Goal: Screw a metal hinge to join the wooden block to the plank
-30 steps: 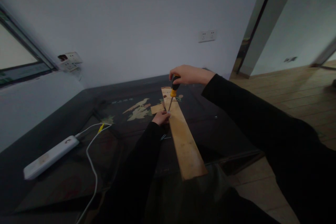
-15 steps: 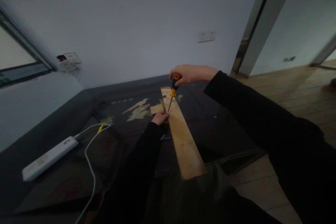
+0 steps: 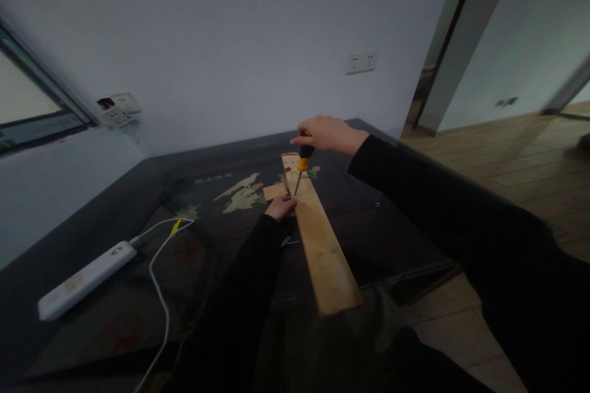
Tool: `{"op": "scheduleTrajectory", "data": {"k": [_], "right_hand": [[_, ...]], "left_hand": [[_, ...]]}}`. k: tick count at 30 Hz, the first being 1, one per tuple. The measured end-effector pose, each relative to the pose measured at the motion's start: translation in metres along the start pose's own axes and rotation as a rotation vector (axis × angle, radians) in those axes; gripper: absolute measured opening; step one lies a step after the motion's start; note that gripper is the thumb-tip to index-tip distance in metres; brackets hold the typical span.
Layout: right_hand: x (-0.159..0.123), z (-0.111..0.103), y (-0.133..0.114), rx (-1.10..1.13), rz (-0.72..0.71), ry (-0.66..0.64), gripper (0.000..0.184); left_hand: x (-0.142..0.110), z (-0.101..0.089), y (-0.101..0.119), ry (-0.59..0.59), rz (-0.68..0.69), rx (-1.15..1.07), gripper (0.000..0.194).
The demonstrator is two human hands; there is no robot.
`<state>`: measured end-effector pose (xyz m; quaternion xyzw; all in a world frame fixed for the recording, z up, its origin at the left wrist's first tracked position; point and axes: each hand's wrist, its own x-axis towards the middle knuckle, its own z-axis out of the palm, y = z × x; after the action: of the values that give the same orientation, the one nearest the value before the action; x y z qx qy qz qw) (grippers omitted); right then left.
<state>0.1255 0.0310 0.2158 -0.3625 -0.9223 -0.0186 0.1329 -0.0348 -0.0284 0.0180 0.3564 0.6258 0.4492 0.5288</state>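
A screwdriver [image 3: 303, 163] with a black and yellow handle stands slightly tilted, its shaft pointing down at the long wooden board [image 3: 326, 252]. My right hand [image 3: 326, 134] is closed around the top of the handle from above, one finger stretched out to the left. At the board's left edge, my left hand [image 3: 282, 207] pinches beside the screwdriver's tip. A small pale, shiny bit shows at those fingertips, too small to name. Just beyond the left hand, a short wooden piece [image 3: 275, 191] sticks out from the long board's left side.
Beneath lies a dark glossy table [image 3: 369, 239] with a bird picture. A few thin metal pieces [image 3: 289, 242] lie near my left sleeve, and another small shiny piece [image 3: 377, 204] lies right of the board. A white power strip [image 3: 87, 280] and its cable [image 3: 161, 295] occupy the left side.
My right hand has turned on the screwdriver handle, its wrist shifting a little left and one finger straightening. The left hand and the board stay in place.
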Motion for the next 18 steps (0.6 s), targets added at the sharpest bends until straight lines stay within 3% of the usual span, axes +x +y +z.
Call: {"op": "scheduleTrajectory", "data": {"k": [5,9,13,18], "right_hand": [[0.001,-0.009,0.009,0.204,-0.114,-0.170,0.038],[-0.001,-0.014,0.012,0.242,-0.136,-0.220,0.035],[-0.001,-0.009,0.006,0.065,-0.099,-0.124,0.031],[0.000,0.001,-0.001,-0.088,0.017,0.024,0.048]], "left_hand": [[0.003,-0.001,-0.002,0.015,-0.003,-0.022,0.010],[0.006,-0.001,-0.005,0.020,0.001,-0.015,0.008],[0.005,0.000,-0.004,0.034,-0.009,-0.014,0.005],[0.003,0.000,-0.003,0.042,-0.014,-0.007,0.008]]}}
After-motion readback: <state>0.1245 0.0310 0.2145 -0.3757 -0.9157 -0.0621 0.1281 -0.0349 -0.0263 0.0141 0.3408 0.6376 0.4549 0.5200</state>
